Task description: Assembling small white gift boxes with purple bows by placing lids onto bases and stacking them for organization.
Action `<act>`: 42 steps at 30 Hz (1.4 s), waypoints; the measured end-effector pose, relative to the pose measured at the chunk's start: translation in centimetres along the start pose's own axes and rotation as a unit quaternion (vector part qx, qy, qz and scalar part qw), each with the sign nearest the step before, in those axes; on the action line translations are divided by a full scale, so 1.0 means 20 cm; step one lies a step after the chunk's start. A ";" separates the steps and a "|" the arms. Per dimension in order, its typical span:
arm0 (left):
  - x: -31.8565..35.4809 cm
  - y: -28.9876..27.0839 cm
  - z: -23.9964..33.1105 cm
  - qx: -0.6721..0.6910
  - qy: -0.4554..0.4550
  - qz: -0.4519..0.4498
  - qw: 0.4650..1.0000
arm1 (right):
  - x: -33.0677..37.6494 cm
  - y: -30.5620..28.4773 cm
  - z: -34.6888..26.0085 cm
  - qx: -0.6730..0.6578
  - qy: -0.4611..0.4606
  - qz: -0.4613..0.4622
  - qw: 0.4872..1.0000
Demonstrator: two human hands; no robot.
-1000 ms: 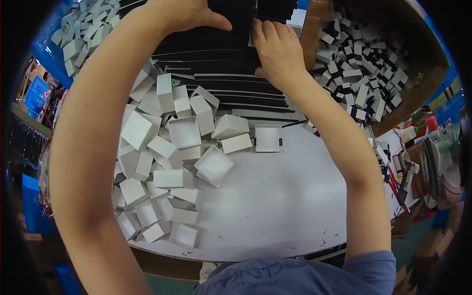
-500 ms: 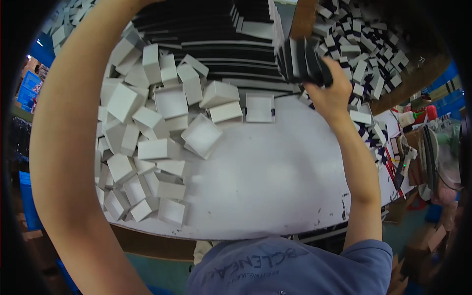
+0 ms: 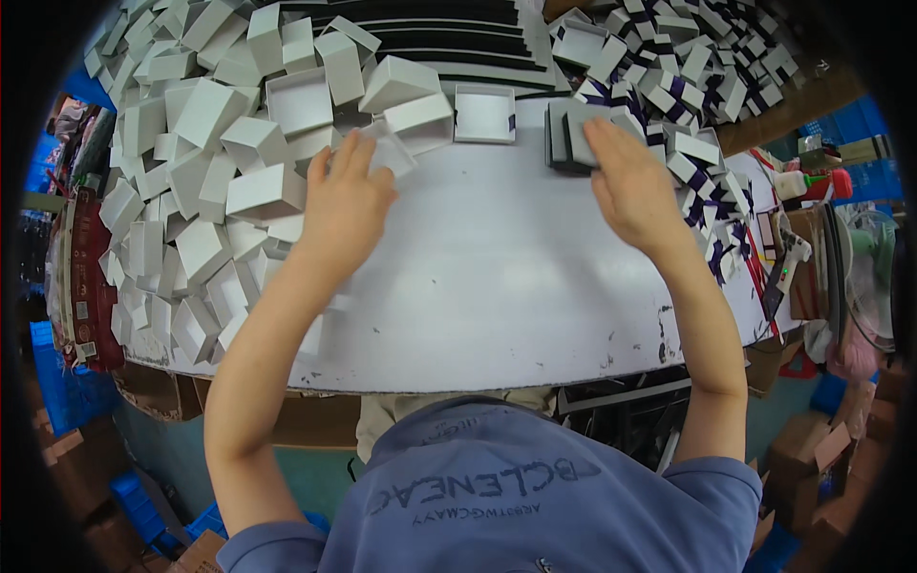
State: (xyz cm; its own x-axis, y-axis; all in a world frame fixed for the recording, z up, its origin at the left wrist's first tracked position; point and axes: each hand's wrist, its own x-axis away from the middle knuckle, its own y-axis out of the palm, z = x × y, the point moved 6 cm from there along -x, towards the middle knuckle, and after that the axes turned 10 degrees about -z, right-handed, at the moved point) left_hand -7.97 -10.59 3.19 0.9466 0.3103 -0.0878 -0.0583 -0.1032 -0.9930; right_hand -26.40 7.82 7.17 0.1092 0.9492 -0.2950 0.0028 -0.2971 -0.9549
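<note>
My left hand [image 3: 349,205] is over the edge of a pile of small white open boxes [image 3: 196,172], its fingers spread. One white box [image 3: 390,153] lies just by the fingertips; whether they touch it is unclear. On the right, my right hand [image 3: 630,181] rests its outstretched fingers on a small fanned stack of flat grey-and-black pads [image 3: 568,134] lying on the white table [image 3: 497,277]. Between the hands, farther back, a single white box [image 3: 484,115] sits with its open side up and a dark ribbon mark at its right edge.
Long black and grey strips [image 3: 439,43] lie in layers at the back. A heap of white boxes with dark purple ribbons [image 3: 697,86] fills the back right. Farther right are a white handheld device [image 3: 788,263] and a red-capped bottle [image 3: 841,183]. Cardboard boxes [image 3: 807,449] stand on the floor.
My left hand has come back from beyond the top edge to the white boxes. My right hand has brought the pads down from the back onto the table and loosened its grip.
</note>
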 end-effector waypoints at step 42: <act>0.67 0.23 0.36 0.544 0.121 0.059 0.828 | 0.11 0.63 -0.56 -0.773 0.241 -0.190 0.554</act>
State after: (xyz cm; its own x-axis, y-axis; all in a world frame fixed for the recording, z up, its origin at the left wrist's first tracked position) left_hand 2.21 -0.09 -3.10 0.9421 0.1468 -0.3014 -0.2815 0.8347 -0.4734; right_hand -14.91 4.98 -5.07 0.0608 0.9462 0.3177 0.9252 -0.1728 0.3378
